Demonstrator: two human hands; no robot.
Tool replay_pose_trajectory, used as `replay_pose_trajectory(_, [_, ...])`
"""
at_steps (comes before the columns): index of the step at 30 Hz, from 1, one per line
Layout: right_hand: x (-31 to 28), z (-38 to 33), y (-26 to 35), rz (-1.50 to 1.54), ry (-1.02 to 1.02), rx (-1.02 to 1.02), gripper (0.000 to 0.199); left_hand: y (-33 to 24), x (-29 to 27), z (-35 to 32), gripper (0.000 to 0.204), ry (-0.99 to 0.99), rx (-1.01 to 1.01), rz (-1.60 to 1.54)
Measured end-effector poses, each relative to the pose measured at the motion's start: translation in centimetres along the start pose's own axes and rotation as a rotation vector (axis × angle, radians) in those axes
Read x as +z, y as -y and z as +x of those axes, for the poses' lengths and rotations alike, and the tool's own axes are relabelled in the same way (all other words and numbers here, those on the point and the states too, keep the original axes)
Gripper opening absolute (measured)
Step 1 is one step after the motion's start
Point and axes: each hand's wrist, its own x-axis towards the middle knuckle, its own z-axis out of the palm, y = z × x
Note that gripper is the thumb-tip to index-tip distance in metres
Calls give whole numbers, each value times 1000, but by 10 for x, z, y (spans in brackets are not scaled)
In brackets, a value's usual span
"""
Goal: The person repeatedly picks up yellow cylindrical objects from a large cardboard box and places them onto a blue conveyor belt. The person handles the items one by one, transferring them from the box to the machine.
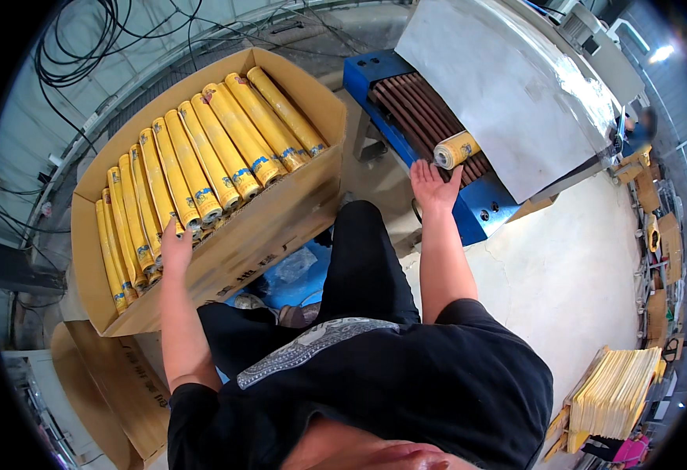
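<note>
My left hand (176, 249) is at the near edge of a large cardboard box (261, 227), its fingertips against the ends of the yellow tubes (179, 168). Its visible fingers stretch out; some are hidden among the tubes. Long yellow tubes with blue markings lie side by side in the box, their round ends toward me. My right hand (436, 186) is open, palm up, fingers spread, just below the end of another yellow tube (458, 149). That tube lies on the brown rollers (414, 106) of a blue-framed machine (469, 219), partly under its metal cover (508, 86).
Black cables (85, 47) hang along the wall at the far left. A flattened cardboard piece (116, 384) lies at the near left. A stack of yellowish sheets (614, 392) stands at the near right. Beyond the machine, cardboard pieces (665, 243) line the right side.
</note>
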Motion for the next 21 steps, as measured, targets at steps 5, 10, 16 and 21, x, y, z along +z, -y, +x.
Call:
replay_pose_trajectory(5, [0, 42, -1, 163, 158, 2, 60, -65, -6, -27, 50, 100, 116, -145])
replay_pose_trajectory(10, [-9, 29, -15, 112, 198, 89, 45, -120, 0, -51, 50, 345, 236, -196])
replay_pose_trajectory(16, [-76, -76, -86, -397, 379, 675, 45, -212, 53, -83, 75, 866, 347, -654])
replay_pose_trajectory(21, [-137, -158, -137, -905, 598, 722, 45, -228, 111, -136, 98, 809, 230, -256])
